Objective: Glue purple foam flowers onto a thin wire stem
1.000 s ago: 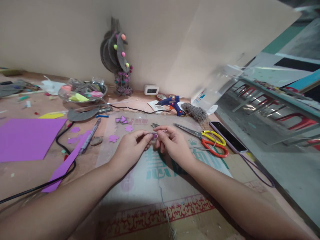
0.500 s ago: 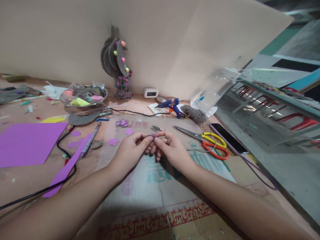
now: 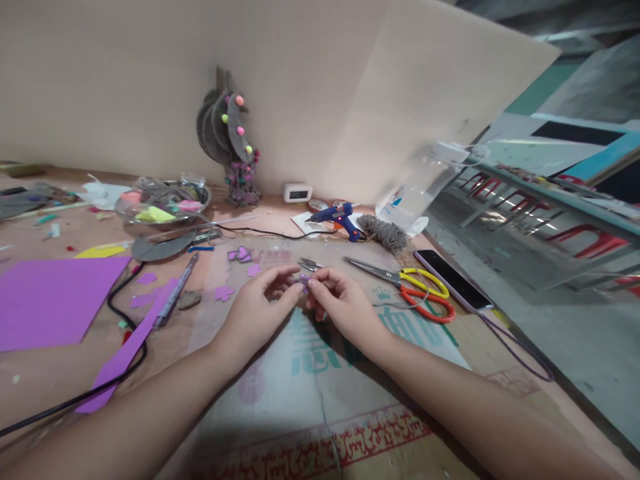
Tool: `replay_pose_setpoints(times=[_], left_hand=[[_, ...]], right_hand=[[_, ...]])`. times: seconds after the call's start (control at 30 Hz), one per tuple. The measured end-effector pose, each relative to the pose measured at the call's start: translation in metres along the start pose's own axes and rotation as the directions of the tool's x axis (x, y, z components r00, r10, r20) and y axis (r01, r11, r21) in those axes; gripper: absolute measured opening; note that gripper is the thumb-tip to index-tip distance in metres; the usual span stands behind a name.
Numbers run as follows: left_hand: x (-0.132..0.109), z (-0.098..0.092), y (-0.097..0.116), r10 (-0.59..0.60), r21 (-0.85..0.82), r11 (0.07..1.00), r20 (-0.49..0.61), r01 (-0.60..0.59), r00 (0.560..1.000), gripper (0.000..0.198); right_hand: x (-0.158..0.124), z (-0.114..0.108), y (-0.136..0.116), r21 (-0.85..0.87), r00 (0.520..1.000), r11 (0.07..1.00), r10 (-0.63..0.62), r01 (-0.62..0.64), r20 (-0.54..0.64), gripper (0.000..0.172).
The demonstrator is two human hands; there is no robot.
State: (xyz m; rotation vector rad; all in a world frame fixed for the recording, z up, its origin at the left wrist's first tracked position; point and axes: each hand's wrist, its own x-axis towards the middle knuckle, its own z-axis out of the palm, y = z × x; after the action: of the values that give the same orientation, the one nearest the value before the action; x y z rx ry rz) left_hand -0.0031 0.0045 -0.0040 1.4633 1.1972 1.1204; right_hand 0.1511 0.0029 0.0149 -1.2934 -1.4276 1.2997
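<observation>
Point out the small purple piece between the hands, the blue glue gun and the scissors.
Small purple piece point(image 3: 303, 281): head view, on its visible part.
Blue glue gun point(image 3: 344, 215): head view, on the rear of its body.
Scissors point(image 3: 395, 277): head view, on the metal just before the handles.

open between forearms point(image 3: 183, 387), scissors point(image 3: 391, 276) right of hands point(image 3: 345, 303); glue gun point(image 3: 343, 217) beyond

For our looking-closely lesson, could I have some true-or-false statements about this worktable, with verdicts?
1. The left hand and right hand meet at a purple piece. True.
2. The glue gun lies right of the clock. True.
3. The glue gun is in the right hand. False: it lies beyond both hands.
4. The scissors lie left of the phone. True.
5. The scissors' handles match in colour. False: one is yellow, the other orange-red.
</observation>
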Motion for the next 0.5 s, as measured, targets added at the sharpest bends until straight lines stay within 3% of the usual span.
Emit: replay_pose_setpoints(times=[0.5], left_hand=[[0.0019, -0.0027, -0.0004, -0.004, 0.08, 0.997, 0.036, 0.001, 0.999, 0.022]], right_hand=[[-0.0016, -0.0029, 0.0034, -0.23, 0.988, 0.961, -0.151, 0.154, 0.032, 0.016]])
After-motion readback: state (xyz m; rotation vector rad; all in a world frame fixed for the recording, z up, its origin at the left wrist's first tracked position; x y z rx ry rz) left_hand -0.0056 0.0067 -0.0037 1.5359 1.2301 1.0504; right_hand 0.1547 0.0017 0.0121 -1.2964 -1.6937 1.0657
